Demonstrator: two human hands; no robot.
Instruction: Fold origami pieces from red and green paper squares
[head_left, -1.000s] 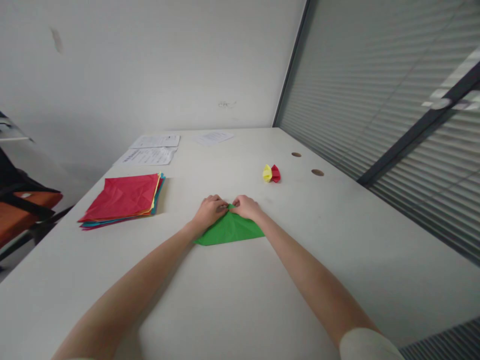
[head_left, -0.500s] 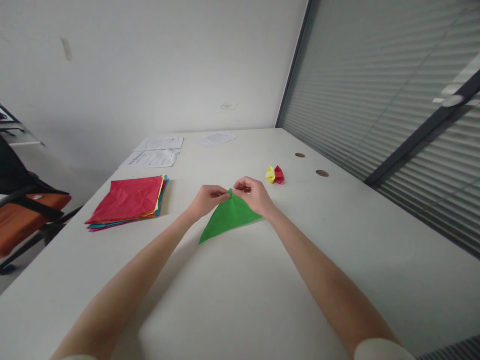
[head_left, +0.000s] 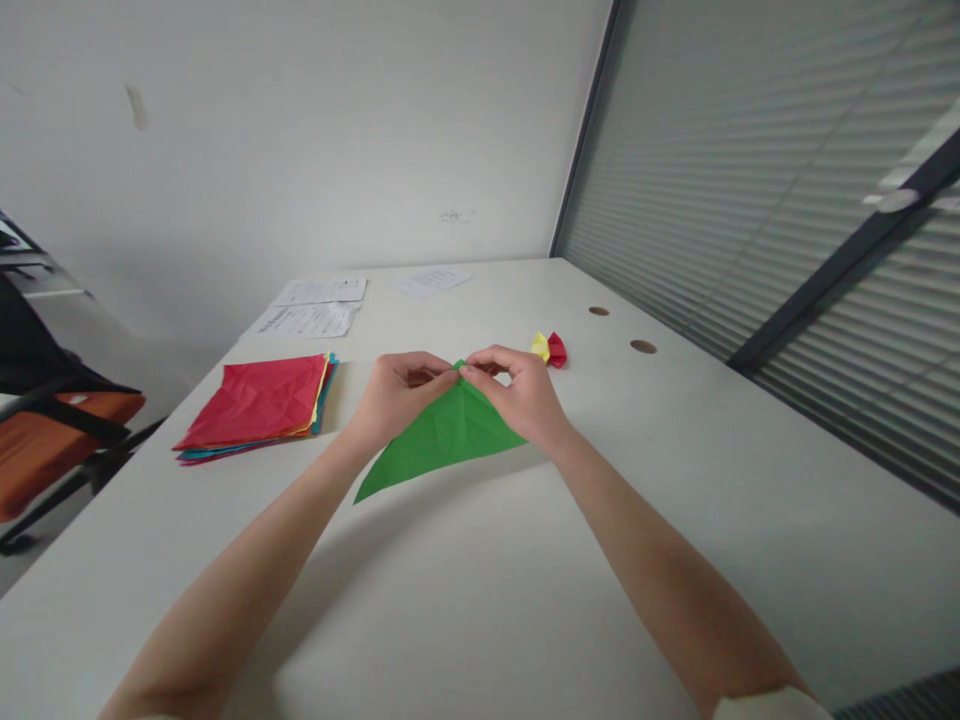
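A green sheet of thin paper (head_left: pixel 450 430), folded into a triangle shape, hangs from my fingers with its peak up and its wide edge toward me. My left hand (head_left: pixel 401 395) pinches the peak from the left. From the right, my right hand (head_left: pixel 521 392) pinches the same peak, thumb and fingertips almost touching those of the left. A faint crease runs down the paper's middle. The right corner is partly hidden by my right wrist. Just beyond my right hand lies a small yellow and red paper piece (head_left: pixel 555 350), pinched in at its middle.
To the left is a stack of coloured paper sheets (head_left: pixel 262 395), red on top. Printed pages (head_left: pixel 315 318) lie at the back left, another sheet (head_left: pixel 431 282) by the wall. Two round holes (head_left: pixel 643 347) pierce the white table (head_left: pixel 465 600). Blinds (head_left: pixel 750 180) border the right; an orange chair (head_left: pixel 60 440) stands left.
Both hands have come slightly up and nearer me with the green paper. It is lifted more off the table, its left corner swung out left. My fingertips are closer together.
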